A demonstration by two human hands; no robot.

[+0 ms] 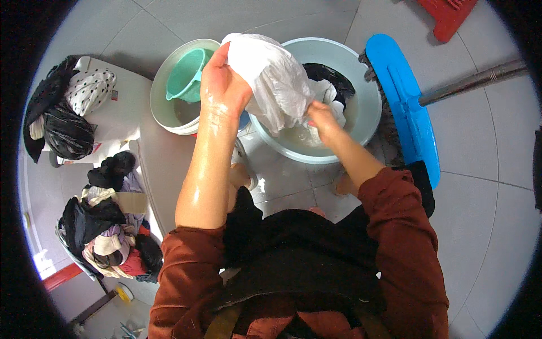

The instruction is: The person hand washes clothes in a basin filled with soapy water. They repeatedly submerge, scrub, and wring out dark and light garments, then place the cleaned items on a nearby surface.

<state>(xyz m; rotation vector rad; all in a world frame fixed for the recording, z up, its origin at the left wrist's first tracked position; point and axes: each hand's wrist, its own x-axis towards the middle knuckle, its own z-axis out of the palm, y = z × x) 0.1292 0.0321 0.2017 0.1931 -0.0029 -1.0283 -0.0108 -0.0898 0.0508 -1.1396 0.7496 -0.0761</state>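
A white wet cloth (275,80) is held up over a pale plastic basin (362,123), its lower end hanging towards the cloudy water (292,140). My left hand (224,80) grips the cloth's upper left side, palm turned up, and the wrist is wet. With bent fingers my right hand (324,120) grasps the lower right part of the cloth. Inside the basin lies a dark wet item (332,76), partly covered by white fabric (328,91). Which piece of white fabric joins the raised cloth, I cannot tell.
Left of the basin stands a white bucket (159,99) holding a green plastic dipper (186,76). A blue broom head (400,101) lies close on the right. Clothes (106,237) are heaped at the left, and more garments (70,123) rest on a light surface (127,93). A red plastic object (449,19) is at the far right.
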